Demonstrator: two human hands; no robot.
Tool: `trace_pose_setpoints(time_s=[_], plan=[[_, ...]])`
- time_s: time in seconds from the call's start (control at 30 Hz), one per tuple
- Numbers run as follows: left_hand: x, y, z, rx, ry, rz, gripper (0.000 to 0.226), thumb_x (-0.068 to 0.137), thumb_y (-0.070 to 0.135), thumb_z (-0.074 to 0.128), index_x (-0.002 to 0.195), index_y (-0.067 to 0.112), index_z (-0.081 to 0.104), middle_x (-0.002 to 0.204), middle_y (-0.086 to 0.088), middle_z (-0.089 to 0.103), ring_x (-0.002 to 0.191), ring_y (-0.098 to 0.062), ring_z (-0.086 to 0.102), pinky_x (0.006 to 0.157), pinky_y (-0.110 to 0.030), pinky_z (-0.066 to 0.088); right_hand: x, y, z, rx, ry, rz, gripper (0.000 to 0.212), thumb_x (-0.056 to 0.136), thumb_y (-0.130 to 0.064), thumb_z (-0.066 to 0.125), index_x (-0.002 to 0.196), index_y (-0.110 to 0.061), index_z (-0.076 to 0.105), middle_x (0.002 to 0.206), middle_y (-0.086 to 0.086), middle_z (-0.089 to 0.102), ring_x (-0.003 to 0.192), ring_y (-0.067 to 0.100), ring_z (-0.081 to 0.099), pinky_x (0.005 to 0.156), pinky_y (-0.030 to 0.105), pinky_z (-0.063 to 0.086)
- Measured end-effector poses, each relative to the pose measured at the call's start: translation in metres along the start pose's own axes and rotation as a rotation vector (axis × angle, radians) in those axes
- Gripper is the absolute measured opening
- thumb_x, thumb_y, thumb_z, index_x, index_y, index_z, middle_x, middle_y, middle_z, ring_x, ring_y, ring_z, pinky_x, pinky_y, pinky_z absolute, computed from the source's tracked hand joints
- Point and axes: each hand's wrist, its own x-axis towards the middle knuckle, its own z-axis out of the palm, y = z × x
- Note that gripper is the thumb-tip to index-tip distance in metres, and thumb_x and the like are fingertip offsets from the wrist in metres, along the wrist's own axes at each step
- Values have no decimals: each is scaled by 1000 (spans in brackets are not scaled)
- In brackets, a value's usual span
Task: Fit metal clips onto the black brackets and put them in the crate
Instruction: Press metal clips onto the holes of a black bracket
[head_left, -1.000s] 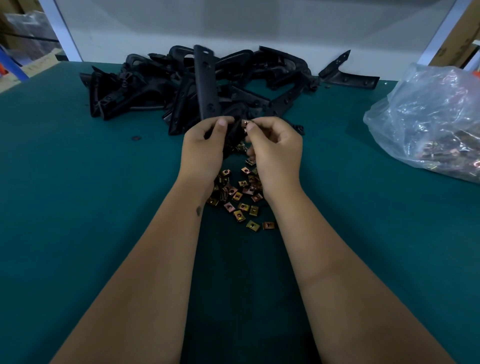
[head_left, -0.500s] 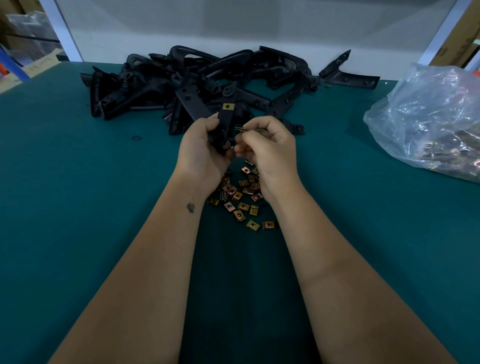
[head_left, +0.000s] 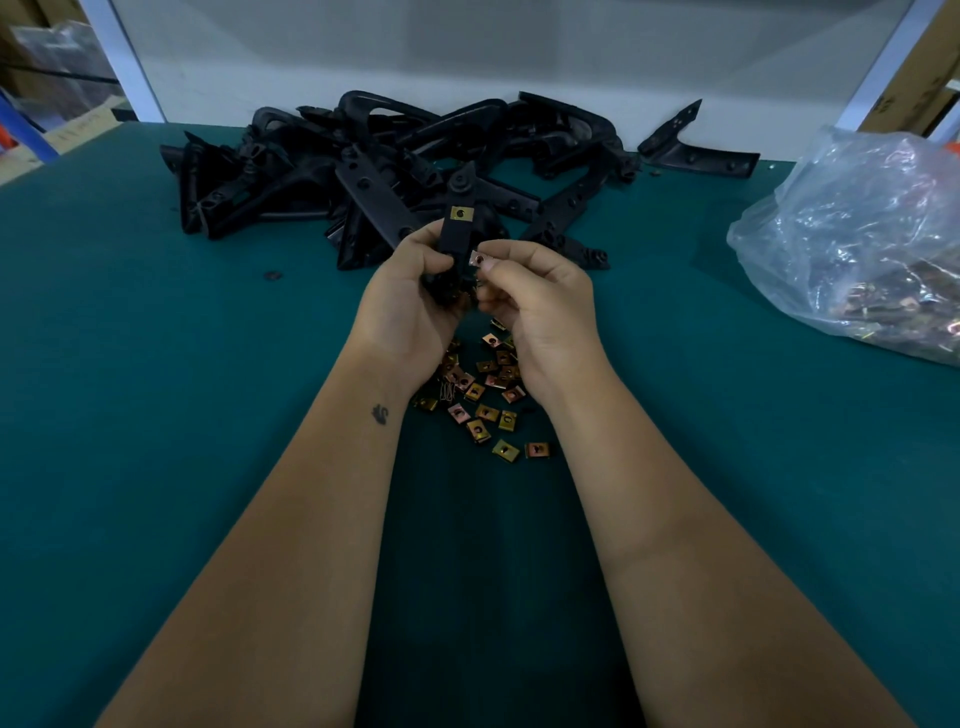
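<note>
My left hand (head_left: 410, 306) grips a black bracket (head_left: 457, 234) upright above the table, and one brass clip (head_left: 460, 213) sits fitted near its upper end. Beside the bracket's right edge, my right hand (head_left: 540, 301) pinches a loose metal clip (head_left: 478, 258) between thumb and forefinger. The bracket's lower end is hidden between my palms. A scatter of several loose clips (head_left: 485, 400) lies on the green table under my wrists. A heap of black brackets (head_left: 395, 166) fills the back of the table. No crate is in view.
A clear plastic bag (head_left: 857, 234) holding more clips sits at the right edge. One lone bracket (head_left: 696, 150) lies at the back right against the white wall. The green table (head_left: 156, 389) stretches left and right of my arms.
The bracket was long and upright, then got turned so the clipped end shows on top. My right hand raised its loose clip up beside the bracket's edge.
</note>
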Motion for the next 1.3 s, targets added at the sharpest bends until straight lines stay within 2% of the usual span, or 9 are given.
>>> trace_pose_setpoints(time_s=[0.23,0.5,0.67,0.73,0.93,1.13,1.3], plan=[[1,-1,0,9,5,9,35,91,-5,30,112,8,54,98,-10,57,81,-20,53,67,-29,46,-1,0,0,-40,-3,3,21,87,5,63,81,-13,73,68,-3,66,60,6,59,62,22,51],[2,-1,-4,42,-31,16,38,93,-3,35,124,7,53,112,-13,58,90,-21,56,71,-29,49,0,0,-1,-17,14,11,15,85,2,67,84,-12,73,70,-1,67,60,7,59,60,22,51],[3,-2,-7,233,-46,70,45,95,-3,44,137,11,50,113,-8,65,99,-18,60,84,-30,50,1,-1,-4,66,57,24,13,86,1,67,85,-10,72,74,1,68,61,7,60,63,22,52],[2,-3,-8,319,-77,100,47,95,-3,50,139,15,50,114,-4,66,101,-14,61,85,-27,50,1,-2,-5,110,72,32,15,87,2,66,83,-11,72,74,1,70,61,7,60,63,22,52],[-2,-3,-9,349,-141,124,52,91,-8,58,137,14,49,127,-11,60,116,-21,58,105,-35,47,2,-5,-7,162,110,56,18,87,1,65,79,-13,71,69,-3,69,57,6,57,59,21,50],[-4,-4,-8,401,-101,143,51,88,-7,64,130,19,54,133,-15,59,128,-27,53,109,-39,45,1,-4,-6,95,139,47,17,86,-1,68,77,-15,71,68,-5,67,52,5,50,53,20,43],[-6,-5,-6,426,-83,149,50,86,-7,66,123,24,57,131,-14,61,126,-26,55,109,-39,45,2,-4,-6,80,167,51,18,85,0,68,75,-14,71,65,-5,66,50,4,48,50,18,41]])
